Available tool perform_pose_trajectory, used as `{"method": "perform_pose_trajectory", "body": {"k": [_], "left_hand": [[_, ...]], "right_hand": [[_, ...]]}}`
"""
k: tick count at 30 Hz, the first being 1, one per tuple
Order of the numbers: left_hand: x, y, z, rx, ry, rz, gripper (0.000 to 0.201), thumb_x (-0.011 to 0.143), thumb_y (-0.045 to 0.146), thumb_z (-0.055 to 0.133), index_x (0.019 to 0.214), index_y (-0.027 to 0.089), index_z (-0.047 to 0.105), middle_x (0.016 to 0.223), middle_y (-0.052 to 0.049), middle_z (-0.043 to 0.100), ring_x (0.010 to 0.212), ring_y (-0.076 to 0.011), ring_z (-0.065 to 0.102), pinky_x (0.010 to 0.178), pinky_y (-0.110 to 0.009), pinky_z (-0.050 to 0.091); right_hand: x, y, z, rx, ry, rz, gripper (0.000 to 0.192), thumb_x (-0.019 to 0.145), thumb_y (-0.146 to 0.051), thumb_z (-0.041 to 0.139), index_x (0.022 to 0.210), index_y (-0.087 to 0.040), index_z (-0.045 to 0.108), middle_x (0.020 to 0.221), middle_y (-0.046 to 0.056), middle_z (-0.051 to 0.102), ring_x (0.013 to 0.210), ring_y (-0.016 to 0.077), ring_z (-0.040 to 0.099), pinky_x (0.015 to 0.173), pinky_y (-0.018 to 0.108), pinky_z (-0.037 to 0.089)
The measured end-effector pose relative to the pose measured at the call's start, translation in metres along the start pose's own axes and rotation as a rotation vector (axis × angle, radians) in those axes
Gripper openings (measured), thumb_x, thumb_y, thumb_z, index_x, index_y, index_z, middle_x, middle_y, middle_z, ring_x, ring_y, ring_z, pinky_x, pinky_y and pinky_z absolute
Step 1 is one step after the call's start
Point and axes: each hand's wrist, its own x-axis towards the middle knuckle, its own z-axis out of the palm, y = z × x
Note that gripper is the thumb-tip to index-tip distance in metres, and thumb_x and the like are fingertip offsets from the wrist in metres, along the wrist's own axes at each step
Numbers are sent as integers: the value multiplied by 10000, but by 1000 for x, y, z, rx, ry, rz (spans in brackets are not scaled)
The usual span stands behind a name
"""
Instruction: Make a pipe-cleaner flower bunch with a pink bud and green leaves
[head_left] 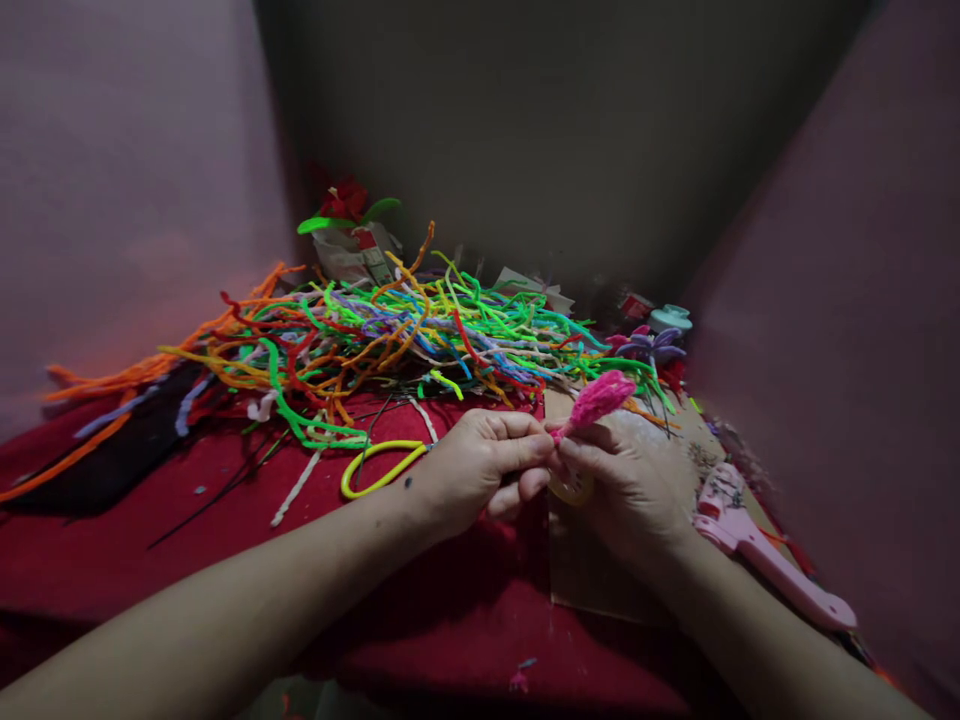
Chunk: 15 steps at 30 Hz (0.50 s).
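Both hands [555, 470] around pink pipe-cleaner bud [598, 399]

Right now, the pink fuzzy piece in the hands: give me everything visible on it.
The pink piece looks like fuzzy pipe cleaner wound into a short, plump bud, bright pink and wider at the top. It tilts up and to the right, raised above the cardboard sheet. Its narrow lower end is pinched where the left hand and right hand meet; the end itself is hidden by fingers.
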Motion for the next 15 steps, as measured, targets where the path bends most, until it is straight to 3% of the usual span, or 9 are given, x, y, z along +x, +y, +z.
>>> {"method": "perform_pose_trajectory", "body": {"k": [4,6,9,12,15], "left_hand": [[1,0,-7,-148,-174,-118,202,812,315,543,747,123,545,501,61,455,279,2,226,303,-151,170],[1,2,-6,-91,-188,-115,212,825,326,519,767,125,550,501,62,444,285,-4,230,309,-156,171],[-2,2,0,247,-57,-3,265,866,336,442,728,133,542,534,36,481,329,-26,333,341,-162,221],[-6,-4,6,756,147,289,213,857,291,466,718,149,544,637,2,547,517,-82,488,505,-202,372],[-8,-9,6,1109,263,504,169,833,316,525,818,155,572,749,-33,593,687,-141,540,643,-253,400]], "right_hand": [[0,2,-1,17,-27,22,128,592,-200,763,700,-194,695,555,-27,565,521,99,491,553,253,414],[0,4,-2,19,-32,8,137,607,-191,752,733,-197,699,566,-24,573,524,101,491,550,251,410],[0,5,-2,15,-14,-13,104,625,-194,737,720,-195,693,575,-22,585,505,99,475,521,246,391],[1,5,-2,-5,31,-17,80,626,-193,730,694,-192,689,572,-22,594,497,103,470,494,241,371],[0,6,-2,-9,69,-15,58,627,-177,715,667,-200,678,615,-27,619,524,108,493,501,239,374]]}}
